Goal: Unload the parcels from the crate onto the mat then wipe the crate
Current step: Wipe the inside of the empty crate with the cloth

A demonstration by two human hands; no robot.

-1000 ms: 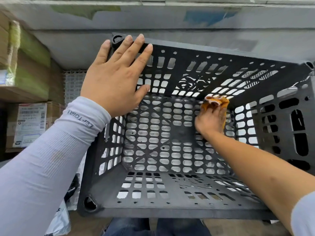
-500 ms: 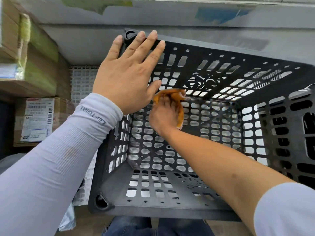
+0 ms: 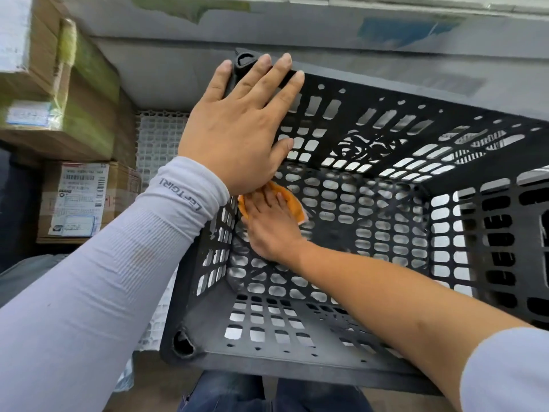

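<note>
Nearest the camera is the crate's [image 3: 371, 179] thick near rim, just above the person's dark trouser legs [image 3: 225, 394]. The crate, black and perforated all over, opens up toward the camera, and its long axis runs left to right, the far right end cut off by the frame edge. Inside, the right hand [image 3: 271, 224] reaches down to the crate's left inner corner, fingers laid flat and close together, pressing an orange cloth [image 3: 292, 200] against the grid of the bottom where it meets the left wall (the fingertips are hidden under the other wrist). Above it, the left hand [image 3: 240, 126] rests on the crate's far left corner, fingers straight and slightly fanned over the rim, thumb lying along the far wall's inner face; a pale grey sleeve [image 3: 118, 263] covers that forearm. Left of the crate a white lattice mat [image 3: 162, 138] shows between it and stacked cardboard boxes [image 3: 86, 200], the lower one bearing a printed shipping label. Beyond the crate's far rim runs a grey wall [image 3: 356, 52].
</note>
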